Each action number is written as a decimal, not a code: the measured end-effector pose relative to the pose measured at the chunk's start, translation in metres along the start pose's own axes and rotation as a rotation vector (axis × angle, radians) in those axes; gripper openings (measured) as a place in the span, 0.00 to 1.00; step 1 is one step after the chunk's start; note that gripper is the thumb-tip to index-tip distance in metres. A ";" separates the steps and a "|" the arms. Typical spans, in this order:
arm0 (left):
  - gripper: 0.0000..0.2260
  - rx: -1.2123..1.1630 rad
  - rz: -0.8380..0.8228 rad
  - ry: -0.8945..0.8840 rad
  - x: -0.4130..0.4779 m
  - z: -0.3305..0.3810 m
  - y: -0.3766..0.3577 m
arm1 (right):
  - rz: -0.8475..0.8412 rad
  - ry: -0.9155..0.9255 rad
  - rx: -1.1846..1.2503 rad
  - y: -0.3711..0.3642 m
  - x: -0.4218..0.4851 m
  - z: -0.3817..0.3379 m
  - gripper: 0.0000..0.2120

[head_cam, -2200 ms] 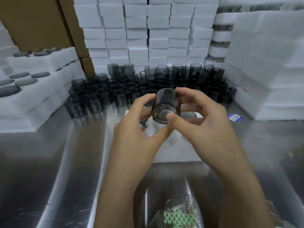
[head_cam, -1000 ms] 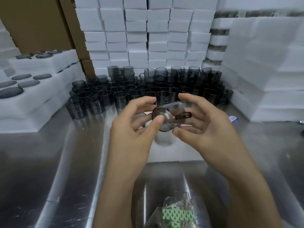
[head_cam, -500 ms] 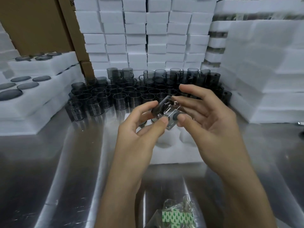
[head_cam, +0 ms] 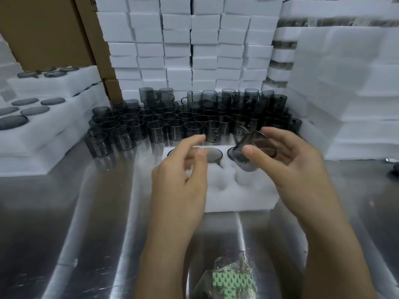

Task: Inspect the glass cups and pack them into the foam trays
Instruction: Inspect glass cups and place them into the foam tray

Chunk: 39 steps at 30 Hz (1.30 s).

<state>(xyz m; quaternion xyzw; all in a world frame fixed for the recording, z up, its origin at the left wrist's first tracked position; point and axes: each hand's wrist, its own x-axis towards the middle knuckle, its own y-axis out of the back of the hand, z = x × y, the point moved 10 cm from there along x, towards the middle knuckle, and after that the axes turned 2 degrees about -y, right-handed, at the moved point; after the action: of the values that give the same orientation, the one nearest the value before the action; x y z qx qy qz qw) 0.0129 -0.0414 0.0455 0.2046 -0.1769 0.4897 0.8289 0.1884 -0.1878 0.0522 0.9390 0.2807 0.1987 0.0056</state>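
Right hand (head_cam: 287, 167) curls thumb and fingers round smoky glass cup (head_cam: 248, 152), tilted, above right side of white foam tray (head_cam: 241, 195). Left hand (head_cam: 183, 171) above tray's left, fingers loosely curled, holding nothing. Tray rests on shiny metal table (head_cam: 64, 212); cylindrical cups (head_cam: 172, 124) massed behind tray.

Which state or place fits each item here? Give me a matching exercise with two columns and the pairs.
Things:
1. smoky glass cup
2. left hand
3. foam tray
4. green-patterned packet

States:
A. lies nearest the camera on the metal table
B. fingers loosely curled, holding nothing
C. tilted in the right hand
D. sits under both hands, partly filled

Pairs: 1-C, 2-B, 3-D, 4-A
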 end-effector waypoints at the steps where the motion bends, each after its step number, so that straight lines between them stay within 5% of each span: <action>1: 0.11 0.088 0.032 -0.008 0.000 0.000 0.007 | 0.030 -0.021 -0.072 0.007 0.001 0.004 0.28; 6: 0.14 0.317 -0.017 0.064 0.001 -0.018 0.016 | -0.037 -0.068 -0.235 0.006 0.000 0.014 0.25; 19: 0.20 0.435 -0.091 0.132 -0.001 -0.037 0.018 | -0.033 0.043 -0.415 -0.005 -0.010 0.002 0.17; 25: 0.21 0.566 -0.355 0.183 0.029 -0.052 0.013 | -0.139 -0.013 -0.603 -0.013 -0.010 0.011 0.22; 30: 0.26 0.433 -0.684 0.221 0.070 -0.068 -0.009 | -0.267 -0.053 -0.779 -0.013 -0.005 0.012 0.32; 35: 0.23 0.143 -0.564 0.186 0.076 -0.086 -0.009 | -0.349 -0.059 -0.968 -0.016 -0.001 0.016 0.30; 39: 0.22 0.013 -0.548 0.177 0.082 -0.089 -0.013 | -0.354 -0.097 -0.838 -0.007 0.027 0.020 0.37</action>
<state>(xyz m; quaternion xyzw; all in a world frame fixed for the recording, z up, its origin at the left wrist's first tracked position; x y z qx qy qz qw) 0.0698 0.0592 0.0072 0.2066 -0.0387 0.2645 0.9412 0.2128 -0.1653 0.0428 0.8015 0.3319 0.2470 0.4318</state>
